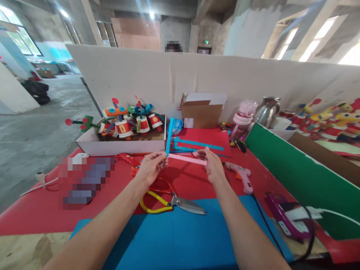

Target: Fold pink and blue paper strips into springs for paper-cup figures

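Note:
My left hand (154, 165) pinches the corner where a blue paper strip (170, 135) and a pink paper strip (187, 159) meet. The blue strip stands up from the fingers; the pink one stretches sideways to my right hand (213, 164), whose fingers are closed on its other end. Both hands are above the red-covered table. Below them lie large scissors (185, 205) with yellow and red handles, blades pointing right. More blue strips (201, 144) rest on a red sheet (222, 135) behind my hands. A pink glue gun (242, 175) lies right of my right hand.
Paper-cup figures (125, 128) fill a white box (120, 148) at the back left. A brown carton (201, 114), a pink bottle (244, 116) and a metal jug (268, 108) stand behind. A green-sided box (292, 176) and a purple power strip (287, 217) are on the right.

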Tool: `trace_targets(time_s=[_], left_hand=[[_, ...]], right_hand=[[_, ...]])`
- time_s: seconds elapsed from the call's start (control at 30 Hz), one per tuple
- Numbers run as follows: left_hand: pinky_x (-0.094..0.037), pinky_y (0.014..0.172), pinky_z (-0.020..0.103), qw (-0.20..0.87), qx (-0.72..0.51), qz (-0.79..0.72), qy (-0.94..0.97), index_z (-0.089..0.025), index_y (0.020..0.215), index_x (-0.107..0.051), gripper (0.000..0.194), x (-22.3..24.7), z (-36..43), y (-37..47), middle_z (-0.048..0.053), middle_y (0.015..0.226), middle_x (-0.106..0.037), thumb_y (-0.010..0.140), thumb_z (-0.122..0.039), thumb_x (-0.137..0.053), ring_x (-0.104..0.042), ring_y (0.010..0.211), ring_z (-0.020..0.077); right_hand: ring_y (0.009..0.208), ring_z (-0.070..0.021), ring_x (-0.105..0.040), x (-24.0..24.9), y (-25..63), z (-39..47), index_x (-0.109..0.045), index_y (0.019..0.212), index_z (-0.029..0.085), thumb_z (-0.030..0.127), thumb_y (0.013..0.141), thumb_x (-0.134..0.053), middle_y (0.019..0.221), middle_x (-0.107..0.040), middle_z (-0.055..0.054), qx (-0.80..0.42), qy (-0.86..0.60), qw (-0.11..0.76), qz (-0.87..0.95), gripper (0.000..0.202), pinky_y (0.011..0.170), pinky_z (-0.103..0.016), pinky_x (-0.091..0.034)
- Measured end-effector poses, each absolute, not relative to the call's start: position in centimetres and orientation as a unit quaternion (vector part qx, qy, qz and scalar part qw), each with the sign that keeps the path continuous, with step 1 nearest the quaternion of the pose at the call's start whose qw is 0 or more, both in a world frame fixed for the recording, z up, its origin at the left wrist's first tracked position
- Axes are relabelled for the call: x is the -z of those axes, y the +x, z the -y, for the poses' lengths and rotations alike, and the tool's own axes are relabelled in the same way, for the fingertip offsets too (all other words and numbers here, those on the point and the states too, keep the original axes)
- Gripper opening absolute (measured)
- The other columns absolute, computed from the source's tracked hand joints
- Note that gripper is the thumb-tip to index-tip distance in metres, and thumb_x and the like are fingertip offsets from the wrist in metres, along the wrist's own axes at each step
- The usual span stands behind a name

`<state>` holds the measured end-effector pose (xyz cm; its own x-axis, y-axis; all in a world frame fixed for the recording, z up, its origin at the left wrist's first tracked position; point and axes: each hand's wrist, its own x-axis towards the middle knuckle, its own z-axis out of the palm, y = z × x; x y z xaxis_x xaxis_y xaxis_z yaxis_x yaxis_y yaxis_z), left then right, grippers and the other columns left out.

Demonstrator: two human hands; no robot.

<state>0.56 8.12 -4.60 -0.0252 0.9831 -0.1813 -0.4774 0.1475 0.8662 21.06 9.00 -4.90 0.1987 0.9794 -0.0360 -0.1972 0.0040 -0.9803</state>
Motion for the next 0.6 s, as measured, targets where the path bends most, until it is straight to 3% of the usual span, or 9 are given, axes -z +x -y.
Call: trace_targets(time_s=[0.07, 0.17, 0.33, 0.6], left_hand=[[-0.049, 0.056, 0.019, 0.649, -0.587, -0.405, 0.265, -0.013, 0.068, -0.065, 0.022, 4.8, -8.0, 1.0, -0.001, 0.058, -0.062, 0.053, -0.019, -0.081, -0.057, 0.055, 0.0075], [-0.049, 0.055, 0.018, 0.654, -0.585, -0.407, 0.253, -0.013, 0.068, -0.065, 0.021, 4.9, -7.4, 2.0, -0.001, 0.058, -0.063, 0.054, -0.019, -0.08, -0.058, 0.055, 0.0076], [-0.049, 0.056, 0.022, 0.635, -0.587, -0.418, 0.279, -0.013, 0.065, -0.064, 0.027, 5.0, -6.6, 3.5, 0.0, 0.059, -0.063, 0.05, -0.026, -0.082, -0.058, 0.055, 0.0091], [-0.048, 0.058, 0.022, 0.619, -0.588, -0.424, 0.301, -0.012, 0.065, -0.065, 0.033, 5.3, -6.2, 3.9, 0.0, 0.058, -0.064, 0.046, -0.033, -0.083, -0.057, 0.054, 0.0092]], right_hand=[[0.052, -0.0123, -0.054, 5.8, 20.1, -8.8, -0.066, 0.068, 0.018, 0.056, 0.062, -0.07, 0.065, -0.066, -0.005, -0.546, -0.504, 0.574, 0.345, 0.039, 0.051, -0.025, -0.044], [0.056, -0.0135, -0.058, 6.8, 17.9, -7.8, -0.066, 0.063, 0.016, 0.043, 0.048, -0.082, 0.067, -0.068, -0.005, -0.634, -0.452, 0.525, 0.345, 0.035, 0.062, -0.03, -0.049], [0.072, -0.0175, -0.063, 7.1, 16.0, -6.5, -0.069, 0.071, 0.02, 0.039, 0.054, -0.079, 0.077, -0.071, -0.004, -0.664, -0.387, 0.535, 0.35, 0.027, 0.08, -0.036, -0.051], [0.071, -0.0161, -0.061, 7.7, 15.9, -6.7, -0.066, 0.069, 0.022, 0.035, 0.056, -0.078, 0.076, -0.068, -0.002, -0.676, -0.38, 0.529, 0.346, 0.022, 0.082, -0.034, -0.05]])
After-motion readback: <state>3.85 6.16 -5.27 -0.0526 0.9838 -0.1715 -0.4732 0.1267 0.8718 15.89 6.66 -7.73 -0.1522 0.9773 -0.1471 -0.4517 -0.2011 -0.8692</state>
